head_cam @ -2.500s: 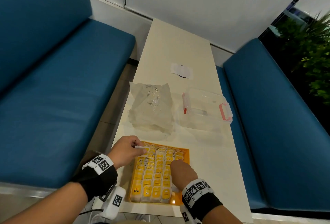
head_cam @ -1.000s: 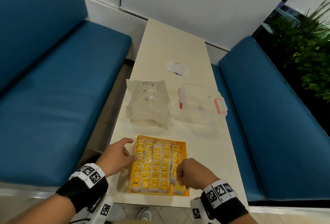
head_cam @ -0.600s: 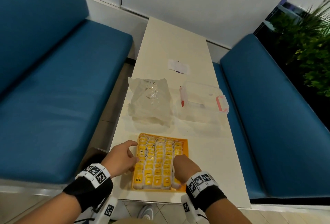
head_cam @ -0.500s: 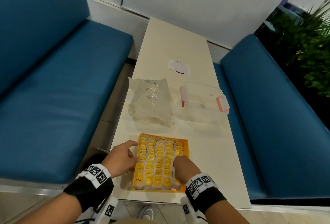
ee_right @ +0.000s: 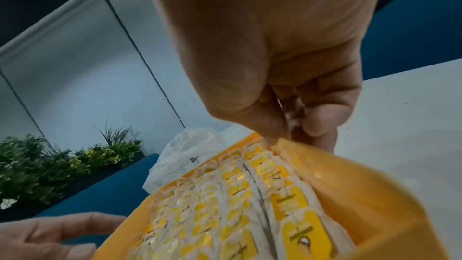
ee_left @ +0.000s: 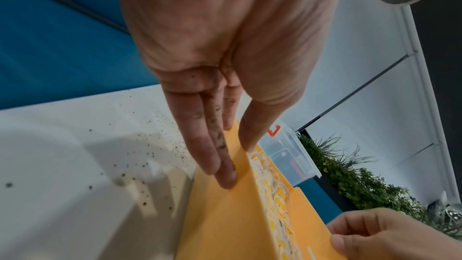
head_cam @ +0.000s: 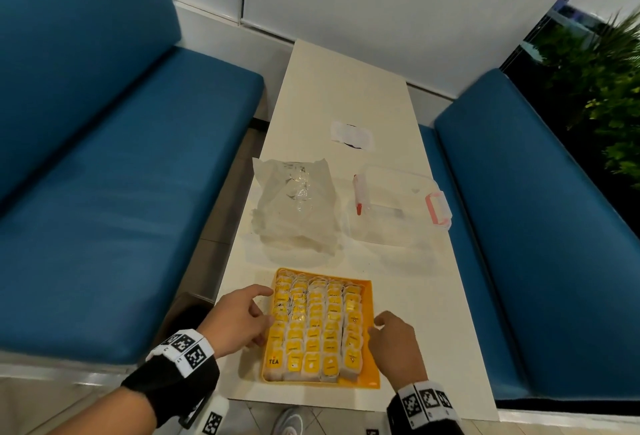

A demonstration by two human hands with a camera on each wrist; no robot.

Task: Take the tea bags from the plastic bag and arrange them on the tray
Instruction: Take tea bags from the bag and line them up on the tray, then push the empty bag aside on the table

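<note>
Flanking the tray [head_cam: 370, 337] – left hand [head_cam: 235, 323], right hand [head_cam: 393, 342] at its edges.

Black wristbands [head_cam: 173, 377] — checkered white markers [head_cam: 425, 401]

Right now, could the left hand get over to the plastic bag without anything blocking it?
Probably yes. The left hand rests on the tray's left wall, holding nothing, and the plastic bag lies just beyond the tray on the same side, with bare table between them.
</note>
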